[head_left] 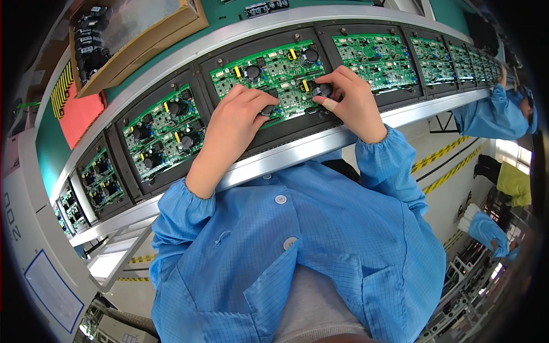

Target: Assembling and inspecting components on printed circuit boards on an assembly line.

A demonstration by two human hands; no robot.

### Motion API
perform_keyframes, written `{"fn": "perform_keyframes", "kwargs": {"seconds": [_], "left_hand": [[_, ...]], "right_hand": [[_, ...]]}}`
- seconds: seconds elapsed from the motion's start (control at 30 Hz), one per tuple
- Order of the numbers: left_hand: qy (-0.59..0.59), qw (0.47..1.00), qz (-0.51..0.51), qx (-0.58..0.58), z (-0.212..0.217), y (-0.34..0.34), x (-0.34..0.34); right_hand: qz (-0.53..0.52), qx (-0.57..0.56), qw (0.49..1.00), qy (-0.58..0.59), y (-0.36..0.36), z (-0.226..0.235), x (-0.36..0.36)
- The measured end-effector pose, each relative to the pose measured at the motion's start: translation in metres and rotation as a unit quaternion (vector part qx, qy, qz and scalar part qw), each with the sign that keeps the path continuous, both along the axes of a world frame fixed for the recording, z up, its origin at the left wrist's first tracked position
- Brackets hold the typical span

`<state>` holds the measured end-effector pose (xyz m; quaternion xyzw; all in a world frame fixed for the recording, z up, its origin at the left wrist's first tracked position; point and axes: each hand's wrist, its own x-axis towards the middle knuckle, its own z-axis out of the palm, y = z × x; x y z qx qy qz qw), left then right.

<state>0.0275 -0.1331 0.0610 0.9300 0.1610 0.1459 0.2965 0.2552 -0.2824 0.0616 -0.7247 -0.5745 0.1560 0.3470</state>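
A green circuit board panel lies in a black carrier frame in front of me. My right hand has its thumb and fingers closed round a black cylindrical capacitor at the panel's near right, beside a yellow part. Low on the panel's left half, my left hand pinches another black cylindrical capacitor, partly covered by the fingers. Two more black capacitors stand upright on the far half of the same panel, one at the left and one at the right.
Further carriers line the metal rail: a panel with black capacitors to the left, one without them to the right. A cardboard box of black parts sits far left, near a red sheet. Co-workers in blue stand at right.
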Motion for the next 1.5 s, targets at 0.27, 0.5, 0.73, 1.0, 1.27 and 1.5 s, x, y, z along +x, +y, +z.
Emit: {"fn": "perform_keyframes", "kwargs": {"seconds": [0.27, 0.5, 0.73, 1.0, 1.27, 1.5], "left_hand": [[0.0, 1.0, 0.003, -0.005, 0.0, -0.002, 0.0], [-0.003, 1.0, 0.006, -0.012, -0.001, -0.002, -0.001], [-0.003, 1.0, 0.009, -0.013, -0.001, -0.001, -0.002], [-0.017, 1.0, 0.01, -0.008, -0.003, -0.003, -0.001], [-0.005, 1.0, 0.01, -0.005, 0.0, -0.003, -0.002], [-0.015, 1.0, 0.006, 0.008, 0.0, -0.003, -0.003]], "right_hand": [[-0.038, 0.01, 0.999, 0.031, -0.006, -0.009, -0.004], [-0.028, 0.023, 0.999, 0.022, -0.006, -0.009, -0.011], [-0.027, 0.007, 0.999, -0.045, -0.004, -0.005, -0.012], [-0.024, -0.039, 0.999, -0.03, -0.002, 0.0, -0.011], [-0.039, -0.047, 0.996, -0.061, -0.002, 0.0, -0.014], [0.164, 0.134, 0.977, -0.006, -0.073, -0.013, -0.049]]}}
